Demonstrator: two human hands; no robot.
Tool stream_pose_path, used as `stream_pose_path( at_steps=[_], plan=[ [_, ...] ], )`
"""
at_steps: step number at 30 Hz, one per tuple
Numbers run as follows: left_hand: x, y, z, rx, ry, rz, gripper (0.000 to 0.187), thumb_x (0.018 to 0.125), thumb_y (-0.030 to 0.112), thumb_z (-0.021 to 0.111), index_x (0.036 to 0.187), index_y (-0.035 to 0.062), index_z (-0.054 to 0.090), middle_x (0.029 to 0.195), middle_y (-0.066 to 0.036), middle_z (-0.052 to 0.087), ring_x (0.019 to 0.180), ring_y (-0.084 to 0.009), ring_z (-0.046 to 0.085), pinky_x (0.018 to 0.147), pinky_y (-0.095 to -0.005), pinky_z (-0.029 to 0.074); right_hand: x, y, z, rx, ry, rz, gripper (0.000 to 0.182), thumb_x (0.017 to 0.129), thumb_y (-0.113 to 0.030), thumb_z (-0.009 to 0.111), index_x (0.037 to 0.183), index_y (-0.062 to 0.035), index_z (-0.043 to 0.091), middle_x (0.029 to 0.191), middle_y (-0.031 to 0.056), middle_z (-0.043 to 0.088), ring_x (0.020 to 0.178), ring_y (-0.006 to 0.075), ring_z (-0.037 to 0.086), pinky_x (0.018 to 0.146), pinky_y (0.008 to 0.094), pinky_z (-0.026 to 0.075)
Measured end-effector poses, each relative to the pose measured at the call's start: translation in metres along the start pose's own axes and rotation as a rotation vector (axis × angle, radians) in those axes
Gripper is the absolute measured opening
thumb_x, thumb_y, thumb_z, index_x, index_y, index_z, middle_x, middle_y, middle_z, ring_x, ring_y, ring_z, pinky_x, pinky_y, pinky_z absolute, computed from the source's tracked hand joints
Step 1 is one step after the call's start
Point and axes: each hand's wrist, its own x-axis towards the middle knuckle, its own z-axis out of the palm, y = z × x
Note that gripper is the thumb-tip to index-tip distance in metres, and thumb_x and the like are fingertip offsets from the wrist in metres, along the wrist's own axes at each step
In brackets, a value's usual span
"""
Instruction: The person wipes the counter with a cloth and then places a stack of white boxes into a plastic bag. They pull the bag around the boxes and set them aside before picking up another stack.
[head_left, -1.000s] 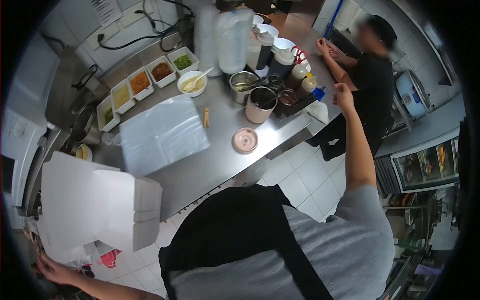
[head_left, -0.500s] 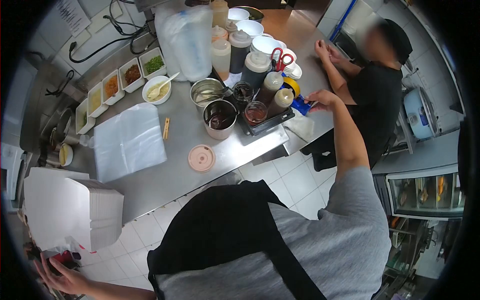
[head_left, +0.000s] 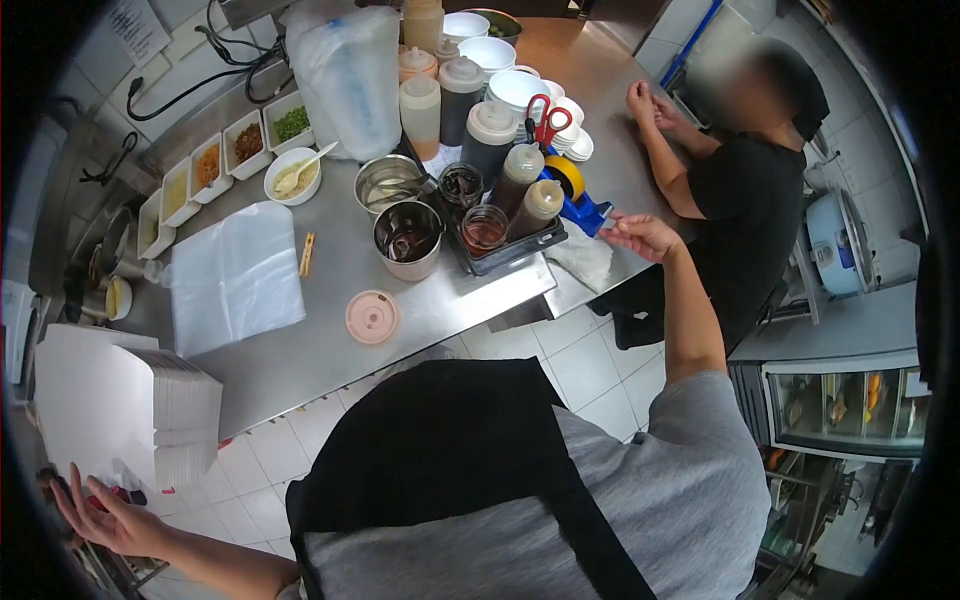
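Note:
My right hand (head_left: 643,238) reaches across the counter, its fingers pinched at the near end of a blue tape dispenser (head_left: 588,212) holding a yellow-cored roll. Whether a strip of tape lies between the fingertips is too small to tell. Beside the dispenser are squeeze bottles (head_left: 541,208) in a black tray (head_left: 515,258) and red-handled scissors (head_left: 548,122). A white cloth (head_left: 583,258) lies just below it. At the lower left, my left hand (head_left: 110,515) is open, fingers spread and holding nothing, near a stack of white boxes (head_left: 185,405).
On the steel counter (head_left: 270,375) lie plastic sheets (head_left: 238,280), a clothespin (head_left: 307,255) and a pink lid (head_left: 372,316). A metal cup (head_left: 408,243), topping containers (head_left: 242,145) and a bowl (head_left: 293,177) stand behind. A person in black (head_left: 750,190) is at the right.
My right hand has shifted down, still at the dispenser, which sits slightly farther right of the bottles. My left hand has risen a little beside the boxes. The whole view has shifted slightly.

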Motion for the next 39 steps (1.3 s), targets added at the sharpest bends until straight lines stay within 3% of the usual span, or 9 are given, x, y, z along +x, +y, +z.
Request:
stream_pose_path(
  at_steps=[3,6,9,12,16,28,31,34,39],
  plan=[
    [-0.002,0.013,0.006,-0.149,-0.028,-0.032,0.029,0.094,0.01,0.047,0.121,0.0003,0.047,0.135,-0.012,0.041,0.111,-0.0219,0.054,0.092,-0.0371,0.048,0.007,0.006,0.005,-0.231,0.15,0.008,0.02,0.084,-0.015,0.065,0.093,0.0029,0.064,0.092,0.0095,0.067,0.102,0.0252,0.061,0.087,0.0332,0.05],
    [-0.007,0.032,0.02,-0.31,-0.047,-0.001,0.033,0.094,0.005,0.046,0.126,0.0028,0.043,0.137,-0.015,0.039,0.114,-0.0262,0.052,0.102,-0.0448,0.038,0.02,0.014,-0.007,-0.66,0.239,-0.079,0.031,0.085,-0.024,0.063,0.108,-0.0029,0.062,0.099,0.0091,0.067,0.094,0.023,0.064,0.082,0.0385,0.049],
    [-0.007,0.053,0.033,-0.361,-0.096,0.102,0.023,0.092,0.009,0.051,0.112,0.001,0.059,0.138,-0.014,0.038,0.13,-0.0235,0.033,0.108,-0.0417,0.025,0.018,0.026,-0.026,-1.659,0.319,0.01,0.029,0.083,-0.032,0.062,0.101,-0.0097,0.067,0.1,0.0042,0.067,0.095,0.0199,0.062,0.083,0.0385,0.046],
    [-0.01,0.08,0.047,-0.481,-0.17,0.045,0.024,0.085,0.005,0.056,0.109,-0.0007,0.058,0.134,-0.017,0.041,0.129,-0.0299,0.034,0.105,-0.0438,0.027,-0.013,0.038,-0.008,-1.176,0.64,-0.461,0.028,0.085,-0.032,0.056,0.099,-0.0107,0.068,0.107,0.0052,0.064,0.102,0.0195,0.058,0.084,0.0357,0.043],
    [-0.021,0.148,0.083,-0.913,-0.492,-0.112,0.033,0.071,0.007,0.066,0.104,0.0063,0.063,0.133,-0.015,0.044,0.126,-0.03,0.038,0.104,-0.0411,0.028,-0.069,-0.01,0.157,-0.414,0.152,-0.674,0.077,0.088,-0.068,0.024,0.111,-0.0042,0.062,0.134,0.0127,0.045,0.12,0.0213,0.044,0.093,0.0374,0.038],
    [-0.023,0.185,0.098,-1.1,-0.607,-0.225,0.023,0.069,0.016,0.077,0.09,0.0107,0.068,0.124,-0.008,0.048,0.119,-0.0253,0.043,0.094,-0.0377,0.037,-0.014,0.021,0.41,-0.638,-0.79,-0.641,0.094,0.082,-0.076,0.011,0.119,-0.0026,0.057,0.139,0.0132,0.035,0.122,0.0229,0.04,0.096,0.0393,0.034],
    [-0.026,0.161,0.085,-1.036,-0.486,-0.125,0.016,0.068,0.014,0.076,0.082,0.011,0.068,0.123,-0.008,0.048,0.121,-0.0294,0.04,0.097,-0.0407,0.034,-0.004,0.04,0.441,-0.45,-0.893,-0.509,0.088,0.084,-0.074,0.016,0.122,-0.0033,0.053,0.137,0.0137,0.039,0.12,0.0238,0.043,0.096,0.0401,0.035],
    [-0.017,0.137,0.057,-0.778,-0.292,0.145,0.012,0.067,0.011,0.074,0.077,0.0116,0.068,0.122,-0.009,0.048,0.123,-0.0332,0.038,0.1,-0.0436,0.031,0.009,0.05,0.472,0.141,-1.002,0.228,0.085,0.086,-0.072,0.017,0.125,-0.0045,0.049,0.134,0.0133,0.043,0.117,0.0244,0.045,0.093,0.0405,0.038],
    [-0.002,0.102,0.018,-0.885,-0.445,-0.228,0.005,0.075,0.008,0.068,0.08,0.0086,0.067,0.121,-0.009,0.047,0.121,-0.0262,0.039,0.098,-0.039,0.033,0.015,0.065,0.52,-0.557,-0.485,-1.274,0.034,0.073,-0.002,0.067,0.105,-0.0088,0.059,0.121,0.0126,0.049,0.104,0.0264,0.053,0.086,0.0373,0.045]
  ],
)
